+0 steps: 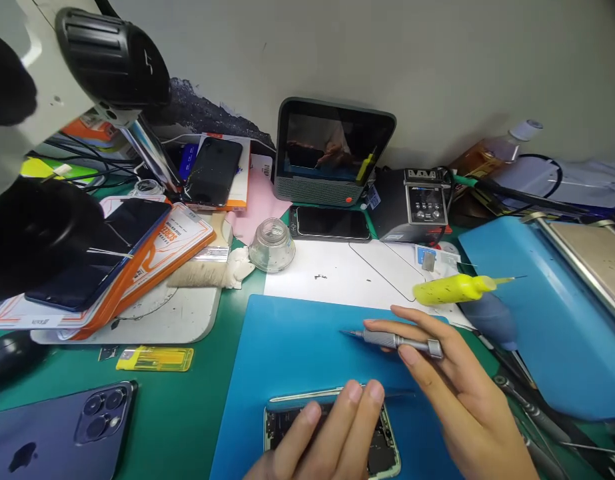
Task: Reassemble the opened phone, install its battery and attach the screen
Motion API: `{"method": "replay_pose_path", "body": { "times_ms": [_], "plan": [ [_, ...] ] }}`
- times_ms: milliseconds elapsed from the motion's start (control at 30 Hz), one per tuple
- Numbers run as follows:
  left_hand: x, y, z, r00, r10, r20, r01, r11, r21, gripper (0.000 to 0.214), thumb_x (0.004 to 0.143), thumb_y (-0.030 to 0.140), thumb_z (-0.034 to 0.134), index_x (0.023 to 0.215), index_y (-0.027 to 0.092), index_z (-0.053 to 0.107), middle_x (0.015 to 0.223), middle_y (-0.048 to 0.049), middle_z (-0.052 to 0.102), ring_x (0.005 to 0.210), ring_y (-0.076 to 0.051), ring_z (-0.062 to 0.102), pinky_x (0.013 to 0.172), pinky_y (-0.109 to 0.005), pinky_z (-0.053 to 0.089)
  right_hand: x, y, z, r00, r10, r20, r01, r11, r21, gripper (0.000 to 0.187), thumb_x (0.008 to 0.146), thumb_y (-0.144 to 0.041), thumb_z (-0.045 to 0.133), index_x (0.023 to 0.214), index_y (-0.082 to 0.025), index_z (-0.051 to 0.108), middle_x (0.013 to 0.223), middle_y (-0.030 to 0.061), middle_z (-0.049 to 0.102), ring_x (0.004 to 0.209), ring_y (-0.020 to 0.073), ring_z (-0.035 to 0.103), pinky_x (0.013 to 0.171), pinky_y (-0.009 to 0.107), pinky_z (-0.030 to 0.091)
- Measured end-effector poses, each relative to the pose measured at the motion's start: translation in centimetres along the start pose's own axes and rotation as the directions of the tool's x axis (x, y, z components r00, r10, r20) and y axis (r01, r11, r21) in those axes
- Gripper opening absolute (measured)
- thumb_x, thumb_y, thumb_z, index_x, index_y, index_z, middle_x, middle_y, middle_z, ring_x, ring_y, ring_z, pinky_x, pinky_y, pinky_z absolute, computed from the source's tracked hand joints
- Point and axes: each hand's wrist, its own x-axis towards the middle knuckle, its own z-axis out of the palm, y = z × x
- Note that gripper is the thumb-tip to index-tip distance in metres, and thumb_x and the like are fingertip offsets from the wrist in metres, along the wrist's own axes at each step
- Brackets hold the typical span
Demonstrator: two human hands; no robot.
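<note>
My right hand (454, 387) is closed around a small grey screwdriver (394, 341), its tip pointing left over the blue mat (287, 340). My left hand (327, 437) rests with fingers stretched on an opened phone (380, 453) whose inner boards show, lying on the mat at the bottom edge. A yellow squeeze bottle (450, 289) with a needle tip lies just beyond my right hand.
A microscope (62, 80) looms at upper left. A dark purple phone (57, 433) lies face down at bottom left, beside a yellow tool (154, 359). A glass jar (272, 245), black phone (331, 223), small screen (332, 150), soldering station (420, 203) and blue heating pad (552, 320) surround the white sheet (337, 273).
</note>
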Motion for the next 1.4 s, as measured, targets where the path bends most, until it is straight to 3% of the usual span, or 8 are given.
{"method": "replay_pose_path", "body": {
  "times_ms": [233, 333, 433, 567, 633, 800, 1000, 1400],
  "plan": [
    [-1.9, 1.5, -0.3, 0.985, -0.110, 0.130, 0.112, 0.994, -0.014, 0.034, 0.104, 0.048, 0.074, 0.136, 0.042, 0.080, 0.159, 0.0106, 0.066, 0.167, -0.026, 0.040, 0.144, -0.048, 0.023, -0.4, 0.1, -0.1, 0.970, -0.019, -0.243, 0.034, 0.998, 0.058, 0.043, 0.103, -0.043, 0.073, 0.145, -0.033, 0.069, 0.109, 0.0057, 0.088, 0.092, 0.0245, 0.086, 0.081, 0.030, 0.071],
    [-0.9, 0.6, -0.9, 0.990, -0.060, 0.126, 0.068, 0.996, -0.059, 0.033, 0.107, 0.043, 0.068, 0.137, 0.035, 0.081, 0.165, 0.0048, 0.062, 0.168, -0.025, 0.037, 0.144, -0.048, 0.017, -0.5, 0.0, -0.2, 0.893, 0.038, -0.449, 0.034, 0.988, 0.152, 0.049, 0.102, -0.044, 0.075, 0.149, -0.036, 0.065, 0.107, 0.0052, 0.085, 0.079, 0.0226, 0.081, 0.080, 0.039, 0.069],
    [0.3, -0.2, -1.4, 0.993, -0.014, 0.120, 0.029, 0.992, -0.123, 0.036, 0.107, 0.041, 0.070, 0.139, 0.029, 0.080, 0.170, -0.0026, 0.057, 0.169, -0.027, 0.036, 0.143, -0.049, 0.017, -0.1, -0.4, -0.9, 0.819, 0.108, -0.563, 0.063, 0.959, 0.276, 0.046, 0.102, -0.040, 0.077, 0.146, -0.038, 0.068, 0.102, 0.0050, 0.081, 0.085, 0.0234, 0.077, 0.076, 0.039, 0.066],
    [0.6, -0.6, -1.8, 0.989, -0.037, 0.143, 0.067, 0.977, -0.205, 0.031, 0.105, 0.037, 0.073, 0.133, 0.027, 0.082, 0.171, -0.0072, 0.054, 0.168, -0.026, 0.037, 0.142, -0.048, 0.016, -0.5, -1.0, -2.0, 0.843, 0.238, -0.483, 0.012, 0.889, 0.458, 0.056, 0.095, -0.038, 0.084, 0.149, -0.035, 0.070, 0.097, 0.0061, 0.078, 0.079, 0.0209, 0.072, 0.063, 0.033, 0.064],
    [0.5, -0.7, -1.9, 0.991, -0.024, 0.132, 0.055, 0.970, -0.238, 0.029, 0.105, 0.033, 0.072, 0.130, 0.024, 0.083, 0.170, -0.0093, 0.056, 0.169, -0.026, 0.036, 0.142, -0.049, 0.015, -1.9, -1.4, -1.9, 0.825, 0.289, -0.485, -0.003, 0.861, 0.508, 0.062, 0.092, -0.037, 0.086, 0.152, -0.034, 0.068, 0.093, 0.0053, 0.076, 0.077, 0.0194, 0.069, 0.056, 0.028, 0.061],
    [0.6, -1.2, -2.1, 0.991, 0.003, 0.133, 0.037, 0.955, -0.296, 0.026, 0.104, 0.031, 0.074, 0.126, 0.022, 0.083, 0.163, -0.0138, 0.064, 0.169, -0.027, 0.037, 0.141, -0.050, 0.014, -6.4, -1.2, 1.1, 0.792, 0.273, -0.547, 0.059, 0.856, 0.514, 0.064, 0.100, -0.034, 0.078, 0.159, -0.038, 0.054, 0.085, 0.0007, 0.072, 0.071, 0.0171, 0.067, 0.053, 0.024, 0.059],
    [0.3, -1.4, -2.7, 0.973, -0.014, 0.230, 0.091, 0.940, -0.329, 0.028, 0.106, 0.035, 0.075, 0.132, 0.025, 0.079, 0.177, -0.0127, 0.046, 0.170, -0.024, 0.033, 0.142, -0.050, 0.010, -8.2, -0.6, 3.6, 0.892, 0.154, -0.425, 0.047, 0.903, 0.427, 0.046, 0.106, -0.031, 0.071, 0.149, -0.034, 0.056, 0.090, 0.0004, 0.075, 0.071, 0.0150, 0.070, 0.056, 0.023, 0.061],
    [0.5, -1.5, -3.1, 0.960, -0.009, 0.281, 0.100, 0.945, -0.311, 0.024, 0.109, 0.035, 0.070, 0.130, 0.027, 0.079, 0.178, -0.0113, 0.045, 0.172, -0.022, 0.027, 0.141, -0.049, 0.007, -8.2, -0.7, 3.9, 0.964, 0.096, -0.247, 0.012, 0.916, 0.401, 0.049, 0.109, -0.024, 0.066, 0.154, -0.034, 0.053, 0.101, 0.0012, 0.078, 0.076, 0.0139, 0.075, 0.061, 0.024, 0.067]
  ]
}}
